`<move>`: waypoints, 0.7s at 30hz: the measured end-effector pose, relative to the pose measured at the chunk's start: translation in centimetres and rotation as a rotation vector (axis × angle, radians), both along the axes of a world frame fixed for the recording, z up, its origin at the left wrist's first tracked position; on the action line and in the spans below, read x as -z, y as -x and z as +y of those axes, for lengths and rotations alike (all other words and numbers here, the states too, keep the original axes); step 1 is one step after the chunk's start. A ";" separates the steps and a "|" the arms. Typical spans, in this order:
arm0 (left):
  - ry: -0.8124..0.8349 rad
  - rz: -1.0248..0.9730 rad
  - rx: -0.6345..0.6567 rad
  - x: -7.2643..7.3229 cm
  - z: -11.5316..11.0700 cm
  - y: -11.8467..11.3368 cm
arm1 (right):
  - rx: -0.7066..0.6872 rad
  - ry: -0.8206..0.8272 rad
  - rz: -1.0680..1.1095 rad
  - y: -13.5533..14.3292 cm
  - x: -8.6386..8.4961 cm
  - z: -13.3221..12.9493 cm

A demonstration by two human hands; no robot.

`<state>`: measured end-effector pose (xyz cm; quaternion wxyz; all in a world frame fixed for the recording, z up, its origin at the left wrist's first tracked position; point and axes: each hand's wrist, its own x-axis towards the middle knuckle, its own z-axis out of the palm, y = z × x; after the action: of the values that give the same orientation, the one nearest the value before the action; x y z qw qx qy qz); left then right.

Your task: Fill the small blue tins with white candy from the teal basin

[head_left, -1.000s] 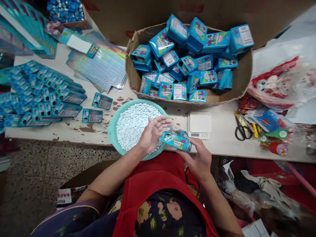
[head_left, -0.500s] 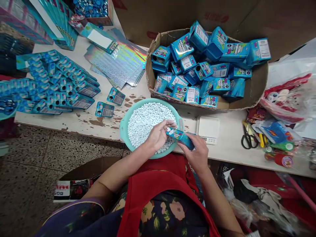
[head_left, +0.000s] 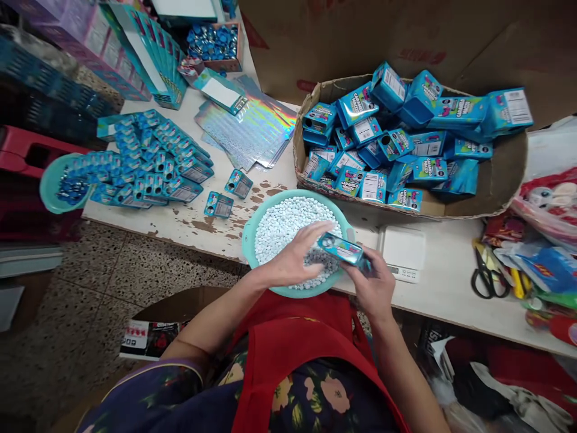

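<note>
My right hand grips a small blue candy box, tilted over the right side of a mint-green basin. A round hole shows at the box's left end. Small white candies fill the basin. Over them, my left hand is open, its thumb and fingers apart, close to the holed end of the box. I see nothing held in it.
A cardboard tray of blue boxes stands behind the basin. To the right are a white scale and scissors. Two boxes, holographic sheets, and many grouped boxes lie left, beside a bowl of blue caps.
My left hand has opened and drawn away from the box's hole, where it was cupped with white candies. The box has tipped so its holed end shows. The whole view has shifted.
</note>
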<state>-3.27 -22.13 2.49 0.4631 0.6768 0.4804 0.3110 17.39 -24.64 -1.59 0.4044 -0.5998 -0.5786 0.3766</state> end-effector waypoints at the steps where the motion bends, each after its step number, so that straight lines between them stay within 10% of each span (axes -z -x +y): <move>1: -0.068 0.033 0.055 -0.7 -0.1 0.3 | -0.062 -0.016 0.027 0.8 -0.1 0.4; 3: -0.186 0.123 -0.016 -1.8 0.0 1.4 | -0.129 -0.055 0.093 1.4 -0.5 1.3; 6: -0.301 0.336 -0.448 -1.4 1.0 4.7 | 0.077 -0.134 0.105 -1.0 -0.9 2.5; 9: -0.310 0.544 -0.885 2.0 2.9 9.2 | 0.365 -0.132 -0.034 -6.4 -0.3 2.2; 11: -0.192 0.626 -0.955 5.5 4.3 11.6 | 0.397 -0.074 -0.164 -9.6 0.8 0.9; 16: 0.054 0.700 -1.006 12.3 5.9 14.1 | 0.035 -0.102 -0.546 -13.1 4.9 -2.3; 21: -0.007 0.767 -0.922 12.0 5.3 14.3 | -0.567 -0.081 -0.698 -14.6 7.6 -0.7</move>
<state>-17.58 -16.86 -9.51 0.0719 0.4639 0.8564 0.2151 32.02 -25.33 -9.19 0.0889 -0.4922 -0.8362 0.2249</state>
